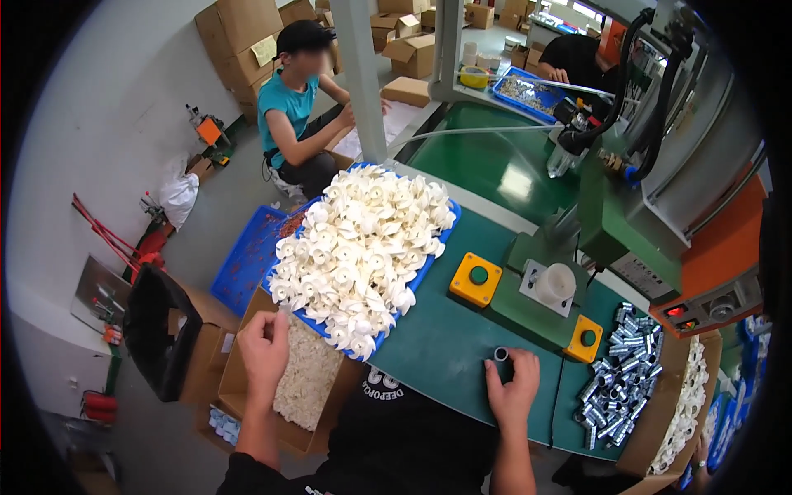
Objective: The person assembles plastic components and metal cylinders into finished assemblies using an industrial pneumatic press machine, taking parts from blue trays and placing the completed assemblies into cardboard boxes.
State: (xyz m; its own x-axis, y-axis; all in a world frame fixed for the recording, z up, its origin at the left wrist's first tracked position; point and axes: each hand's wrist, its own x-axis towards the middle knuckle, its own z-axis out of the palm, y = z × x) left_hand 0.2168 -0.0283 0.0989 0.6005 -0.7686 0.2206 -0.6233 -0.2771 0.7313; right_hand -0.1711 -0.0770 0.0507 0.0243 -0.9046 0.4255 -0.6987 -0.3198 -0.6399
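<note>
Right hand (513, 381) pinches a small metal sleeve (500, 354) upright on the green surface (429, 338), left hand (264, 345) closed, apparently on a white plastic impeller, beside the heaped blue tray (444, 239); press fixture (555, 285) already holds one, most remain.

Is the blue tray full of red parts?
No, the blue tray is heaped with white plastic parts, and the left hand is right by its near corner.
</note>
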